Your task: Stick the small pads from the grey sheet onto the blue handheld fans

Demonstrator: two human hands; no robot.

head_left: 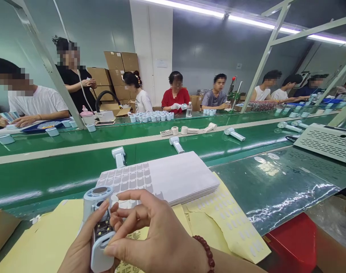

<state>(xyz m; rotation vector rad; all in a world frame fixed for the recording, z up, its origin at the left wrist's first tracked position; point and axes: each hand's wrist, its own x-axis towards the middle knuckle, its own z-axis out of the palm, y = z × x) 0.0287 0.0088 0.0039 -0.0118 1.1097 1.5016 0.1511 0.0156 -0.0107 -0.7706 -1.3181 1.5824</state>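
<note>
My left hand (80, 242) is wrapped round a light-blue handheld fan (89, 203), its round head up and a dark disc on top. A dark circuit board (102, 228) shows in the opened handle. My right hand (158, 233) is curled at the fan's near side, with the thumb and a finger closed on the handle's lower end. At the right index fingertip is a small white round piece (114, 198), perhaps a sticker. Just beyond lies a stack of white sheets (184, 176) with grey label shapes on the left part.
Yellow backing paper (232, 223) lies under and beside the stack. Several fans, such as one fan (176, 145), lie on the green conveyor belt (150, 151). A perforated metal box (329, 142) stands at right. Co-workers sit across the line, near blue cups (153, 116) and a bottle (189, 109).
</note>
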